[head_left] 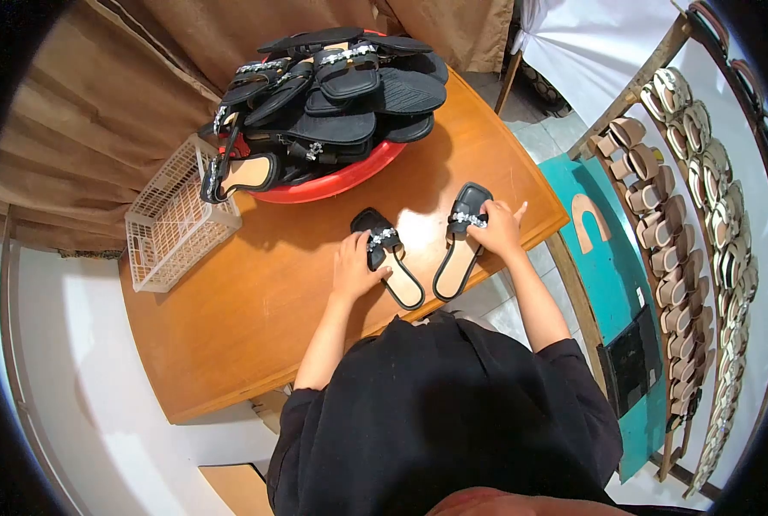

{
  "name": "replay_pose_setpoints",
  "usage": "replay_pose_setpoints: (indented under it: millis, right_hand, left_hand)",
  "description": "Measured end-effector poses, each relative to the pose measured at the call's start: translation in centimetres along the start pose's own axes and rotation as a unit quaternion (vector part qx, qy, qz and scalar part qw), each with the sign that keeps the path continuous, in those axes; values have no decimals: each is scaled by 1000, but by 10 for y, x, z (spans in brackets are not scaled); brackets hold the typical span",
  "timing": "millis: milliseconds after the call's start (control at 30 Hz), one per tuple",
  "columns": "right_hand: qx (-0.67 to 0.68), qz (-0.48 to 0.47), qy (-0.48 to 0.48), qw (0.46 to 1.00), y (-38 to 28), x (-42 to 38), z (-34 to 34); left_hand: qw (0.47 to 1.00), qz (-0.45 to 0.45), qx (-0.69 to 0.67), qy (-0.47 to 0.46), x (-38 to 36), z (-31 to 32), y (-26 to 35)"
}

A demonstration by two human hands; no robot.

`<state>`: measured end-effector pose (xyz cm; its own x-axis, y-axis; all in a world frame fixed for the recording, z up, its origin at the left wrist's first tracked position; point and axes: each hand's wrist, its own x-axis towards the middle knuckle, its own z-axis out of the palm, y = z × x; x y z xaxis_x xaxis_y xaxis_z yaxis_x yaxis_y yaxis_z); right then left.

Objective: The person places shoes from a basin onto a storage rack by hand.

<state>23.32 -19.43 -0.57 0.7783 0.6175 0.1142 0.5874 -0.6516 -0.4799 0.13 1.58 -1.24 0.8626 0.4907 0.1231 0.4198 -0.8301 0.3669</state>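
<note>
From the head view, we have a left sandal (406,289) and a right sandal (454,268) apart on the bench (229,344), before a red tub (342,187); our left hand (349,265) and right hand (499,230) are apart, each touching its sandal by the strap; we cannot tell how firmly they grip; we seem to be positioning the pair; any further adjustment calls for light, even handling.
</note>
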Motion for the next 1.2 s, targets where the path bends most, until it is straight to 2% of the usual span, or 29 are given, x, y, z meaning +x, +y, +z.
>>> replay_pose_setpoints:
  millis: [33,200,267,300,333,400,433,467,533,600,667,700,733,767,800,833,867,900,933,1000,1067,1100,1133,1200]
  right_hand:
    - [5,0,3,1000,-6,-2,-12]
    - [33,-4,57,998,-16,-7,-25]
    - [66,-3,75,995,-12,-8,-22]
    - [99,-2,93,991,-13,-7,-23]
    - [100,-3,91,991,-14,-7,-26]
    - [123,38,79,989,-15,-8,-34]
    - [120,14,129,984,-13,-8,-32]
    - [121,13,127,984,-13,-9,-35]
    - [151,22,172,973,-17,-11,-47]
    - [167,34,174,970,-26,-12,-56]
    - [261,42,152,952,-32,-14,-59]
    - [287,15,135,948,-38,-13,-57]
    - [353,-2,92,931,-53,-15,-59]
    - [380,-72,64,920,-60,-14,-52]
    - [406,-142,36,902,-66,-12,-46]
    - [405,-166,-9,899,-74,-13,-42]
    - [404,-191,-54,893,-82,-15,-38]
    - [433,-183,-80,879,-90,-15,-35]
    - [434,-188,-83,877,-98,-14,-36]
    - [483,-189,-65,853,-112,-12,-42]
    - [494,-203,-73,842,-116,-12,-36]
    - [402,-247,19,882,-122,-13,-33]
    - [300,-284,114,903,-129,-14,-30]
    - [262,-246,153,921,-143,-24,-21]
  left_hand:
    - [999,54,-5,-4,6,1,-1]
    - [997,14,8,-70,24,14,-7]
    - [990,-92,42,-103,25,11,-1]
    - [993,-107,19,-46,21,14,-1]
    - [993,-109,20,-46,16,15,-3]
    - [963,-237,-45,-119,8,13,-4]
    - [957,-257,-66,-114,1,22,-12]
    - [957,-260,-65,-114,-6,26,-20]
    - [941,-255,-181,-127,-14,20,-22]
    - [939,-275,-155,-138,-17,-1,-8]
    - [993,-111,-39,-4,-15,-39,21]
    - [993,-115,-39,-3,-11,-49,31]
    - [993,-22,-119,13,-5,-57,39]
    - [977,70,-197,30,2,-63,46]
    - [978,66,-196,33,8,-67,52]
    - [937,77,-338,-38,16,-70,59]
    - [871,86,-471,-107,21,-72,63]
    - [896,154,-408,-86,23,-75,66]
    - [898,166,-400,-79,20,-85,76]
    - [920,115,-372,-37,16,-82,82]
    - [922,108,-368,56,16,-71,75]
    - [917,123,-356,131,17,-62,73]
    - [893,57,-412,172,17,-52,75]
    - [866,-62,-487,90,9,-51,77]
